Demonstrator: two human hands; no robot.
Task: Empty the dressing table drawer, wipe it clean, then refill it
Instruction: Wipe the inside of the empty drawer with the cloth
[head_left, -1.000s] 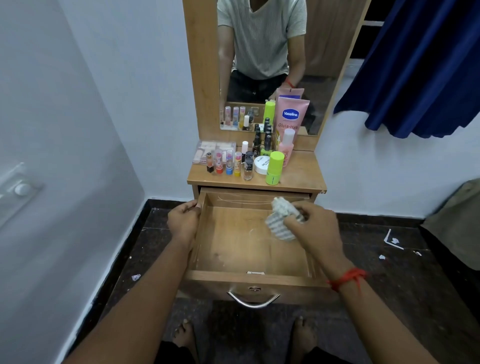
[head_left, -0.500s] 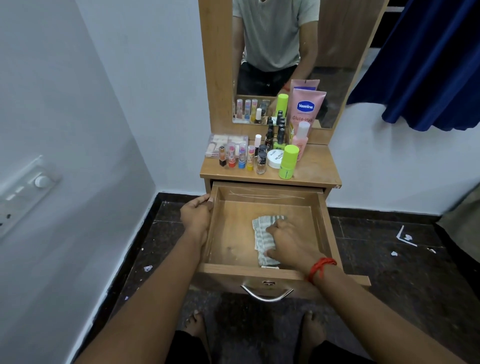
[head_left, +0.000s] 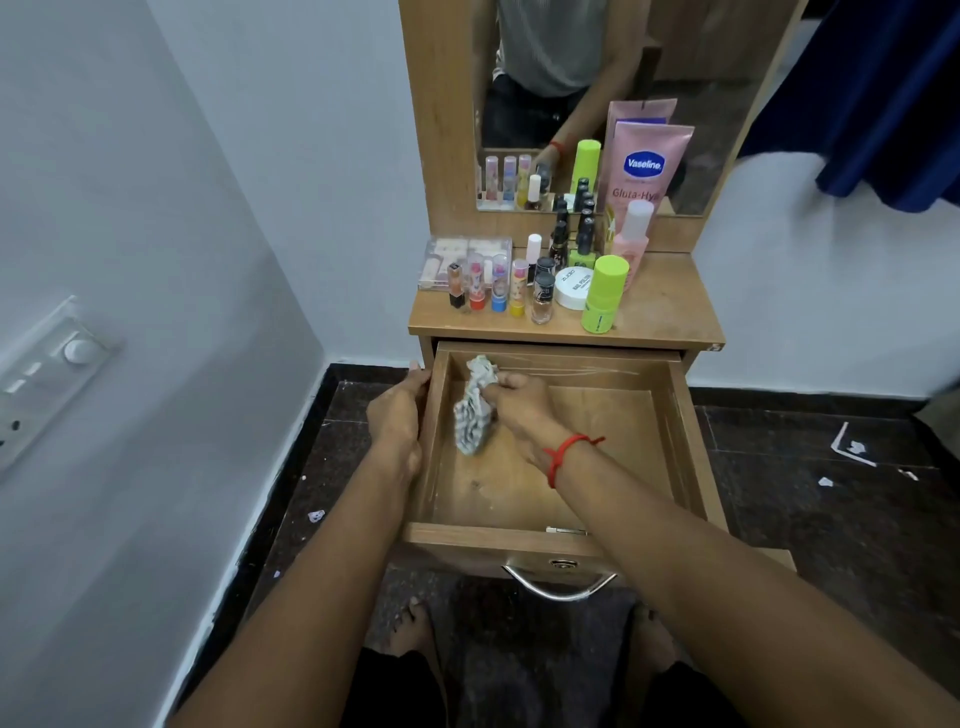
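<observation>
The wooden drawer (head_left: 680, 447) is pulled out wide and holds only a small pale scrap near its front wall. My right hand (head_left: 519, 402) grips a bunched grey-and-white cloth (head_left: 474, 410) against the drawer's floor at the back left corner. My left hand (head_left: 395, 410) holds the drawer's left wall from outside, fingers curled over its top edge. On the dressing table top (head_left: 660, 306) stand the cosmetics: a pink Vaseline tube (head_left: 647, 171), a green stick (head_left: 602, 301), a white jar (head_left: 571, 288), small bottles and lip balms.
A mirror (head_left: 623, 62) rises behind the table top. White walls close in on the left, with a switch plate (head_left: 47, 374) on the near one. A blue curtain (head_left: 883, 93) hangs at upper right. The dark floor (head_left: 831, 493) carries paper scraps. My bare feet are below the drawer handle (head_left: 558, 587).
My right hand has brought the cloth down into the drawer and slid it from the middle to the back left corner. My left hand has stayed on the left wall.
</observation>
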